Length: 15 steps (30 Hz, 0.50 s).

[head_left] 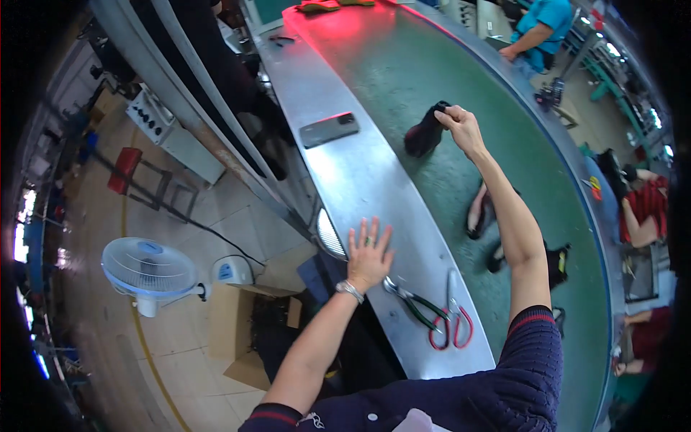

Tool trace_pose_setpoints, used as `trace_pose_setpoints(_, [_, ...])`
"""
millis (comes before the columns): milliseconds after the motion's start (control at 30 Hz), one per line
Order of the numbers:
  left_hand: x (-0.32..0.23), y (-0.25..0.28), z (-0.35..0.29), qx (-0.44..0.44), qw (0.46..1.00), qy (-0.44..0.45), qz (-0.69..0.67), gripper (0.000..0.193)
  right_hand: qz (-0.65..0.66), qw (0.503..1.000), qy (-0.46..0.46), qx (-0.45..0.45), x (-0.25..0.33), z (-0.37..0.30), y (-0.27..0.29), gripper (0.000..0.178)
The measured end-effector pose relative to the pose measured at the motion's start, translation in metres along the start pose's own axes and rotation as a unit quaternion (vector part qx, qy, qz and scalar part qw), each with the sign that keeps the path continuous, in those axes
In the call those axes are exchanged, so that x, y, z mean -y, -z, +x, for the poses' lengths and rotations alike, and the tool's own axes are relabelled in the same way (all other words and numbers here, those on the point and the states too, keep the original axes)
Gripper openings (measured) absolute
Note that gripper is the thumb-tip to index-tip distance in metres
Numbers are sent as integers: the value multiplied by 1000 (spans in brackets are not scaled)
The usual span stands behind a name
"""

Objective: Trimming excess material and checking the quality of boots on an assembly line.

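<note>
My right hand reaches out over the green belt and pinches a black shoe by its upper end. The shoe hangs with its wider end toward the belt; whether it touches the surface I cannot tell. My left hand lies flat on the metal ledge, fingers spread and holding nothing. Close to its thumb are green-handled pliers. Red-handled scissors lie beside the pliers, nearer to my body.
Several dark shoes, one a shoe with a pale lining, rest on the green belt. A phone lies farther along the ledge. At left are a metal post, a fan and a cardboard box. People work across the belt.
</note>
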State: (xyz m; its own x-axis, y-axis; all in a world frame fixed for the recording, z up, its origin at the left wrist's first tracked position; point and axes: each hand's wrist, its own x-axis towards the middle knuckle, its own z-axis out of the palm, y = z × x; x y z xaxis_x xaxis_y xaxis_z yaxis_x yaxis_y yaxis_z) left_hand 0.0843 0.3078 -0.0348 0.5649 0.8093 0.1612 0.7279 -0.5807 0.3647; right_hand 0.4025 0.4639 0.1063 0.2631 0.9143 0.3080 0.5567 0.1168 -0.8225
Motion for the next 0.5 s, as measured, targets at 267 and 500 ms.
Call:
trace_pose_setpoints(267, [-55, 139, -59, 119, 791, -77, -596, 129, 231, 952, -115, 166, 226, -183, 62, 21])
trace_pose_setpoints(500, [-76, 163, -176, 56, 722, -110, -681, 127, 289, 914, -82, 272, 271, -288, 14, 20])
